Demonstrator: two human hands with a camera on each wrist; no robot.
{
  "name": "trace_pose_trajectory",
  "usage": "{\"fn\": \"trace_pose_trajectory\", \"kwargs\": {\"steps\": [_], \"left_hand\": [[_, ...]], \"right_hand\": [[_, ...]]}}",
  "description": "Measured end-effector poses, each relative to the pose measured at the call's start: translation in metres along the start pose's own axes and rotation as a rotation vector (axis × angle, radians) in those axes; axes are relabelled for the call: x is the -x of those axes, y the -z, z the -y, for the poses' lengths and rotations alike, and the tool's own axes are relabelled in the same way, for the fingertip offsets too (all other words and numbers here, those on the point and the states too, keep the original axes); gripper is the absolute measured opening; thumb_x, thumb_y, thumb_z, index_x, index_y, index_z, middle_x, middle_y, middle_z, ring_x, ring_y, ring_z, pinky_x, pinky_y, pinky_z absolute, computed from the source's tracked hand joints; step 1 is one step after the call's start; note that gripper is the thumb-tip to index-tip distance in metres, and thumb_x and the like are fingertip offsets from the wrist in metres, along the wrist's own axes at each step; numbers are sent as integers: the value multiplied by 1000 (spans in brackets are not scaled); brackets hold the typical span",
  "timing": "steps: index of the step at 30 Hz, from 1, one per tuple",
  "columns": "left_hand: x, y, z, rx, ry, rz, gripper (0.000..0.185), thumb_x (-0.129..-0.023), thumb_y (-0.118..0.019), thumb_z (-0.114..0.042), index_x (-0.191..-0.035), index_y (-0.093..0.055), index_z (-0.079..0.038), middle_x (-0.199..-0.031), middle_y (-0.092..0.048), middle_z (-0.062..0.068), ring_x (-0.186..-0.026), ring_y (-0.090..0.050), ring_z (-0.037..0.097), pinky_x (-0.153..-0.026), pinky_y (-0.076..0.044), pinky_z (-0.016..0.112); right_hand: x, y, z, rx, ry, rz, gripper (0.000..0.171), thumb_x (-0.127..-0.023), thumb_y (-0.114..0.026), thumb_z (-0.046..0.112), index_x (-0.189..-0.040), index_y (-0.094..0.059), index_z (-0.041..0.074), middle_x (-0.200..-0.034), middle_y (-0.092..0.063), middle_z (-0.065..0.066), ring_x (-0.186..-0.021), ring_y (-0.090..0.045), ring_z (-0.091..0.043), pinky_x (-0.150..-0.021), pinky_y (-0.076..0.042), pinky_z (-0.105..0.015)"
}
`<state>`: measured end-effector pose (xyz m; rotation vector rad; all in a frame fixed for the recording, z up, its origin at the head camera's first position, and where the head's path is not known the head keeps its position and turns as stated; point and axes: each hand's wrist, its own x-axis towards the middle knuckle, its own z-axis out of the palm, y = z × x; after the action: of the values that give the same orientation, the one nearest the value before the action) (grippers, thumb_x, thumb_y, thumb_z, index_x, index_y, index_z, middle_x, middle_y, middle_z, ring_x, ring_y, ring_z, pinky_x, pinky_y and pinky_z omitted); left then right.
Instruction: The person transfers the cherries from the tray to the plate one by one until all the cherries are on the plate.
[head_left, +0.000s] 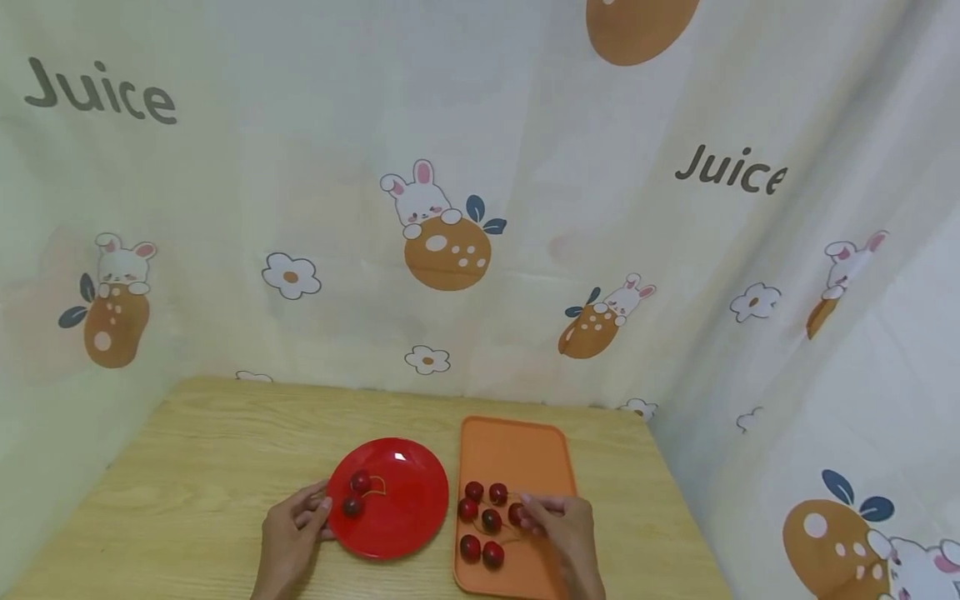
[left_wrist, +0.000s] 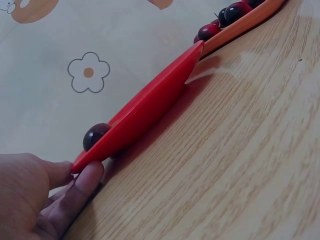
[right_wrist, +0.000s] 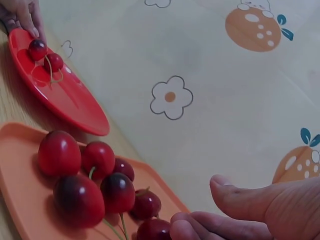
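A red plate lies on the wooden table with two dark cherries on its left half. My left hand holds the plate's left rim, thumb on top. The left wrist view shows my fingers under the rim of the plate, beside a cherry. To the right lies an orange tray with several cherries. My right hand rests on the tray. Its fingertips touch one cherry, and the thumb stands apart above them.
The table ends at a cloth backdrop printed with rabbits and flowers, which closes in the back and both sides. The far half of the tray is bare. The tray's left edge lies close to the plate's right rim.
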<state>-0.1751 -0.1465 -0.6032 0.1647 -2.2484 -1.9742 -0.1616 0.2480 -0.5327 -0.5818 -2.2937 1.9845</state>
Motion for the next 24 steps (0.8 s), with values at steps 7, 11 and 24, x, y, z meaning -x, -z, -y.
{"fn": "trace_pose_trajectory", "kwargs": {"steps": [7, 11, 24], "left_hand": [[1, 1, 0, -12, 2, -6, 38, -105, -67, 5, -143, -66, 9, -114, -78, 31, -71, -77, 10, -66, -73, 30], [1, 3, -2, -24, 8, -8, 39, -105, -67, 5, -143, -65, 10, -114, -78, 31, -71, -77, 9, -66, -73, 30], [2, -1, -3, -24, 8, -7, 38, -104, -66, 7, -142, -66, 10, -109, -77, 29, -69, -76, 10, -65, -73, 31]], "right_hand": [[5, 10, -6, 27, -8, -16, 29, -101, -80, 13, -110, -78, -15, -86, -83, -17, -68, -77, -14, -57, -64, -18], [8, 14, -7, 50, -36, -14, 32, -103, -78, 15, -108, -79, -16, -85, -83, -17, -67, -76, -13, -56, -61, -18], [16, 19, -16, 140, -119, 26, 28, -103, -77, 15, -102, -81, -12, -78, -81, -12, -65, -76, -12, -52, -60, -17]]}}
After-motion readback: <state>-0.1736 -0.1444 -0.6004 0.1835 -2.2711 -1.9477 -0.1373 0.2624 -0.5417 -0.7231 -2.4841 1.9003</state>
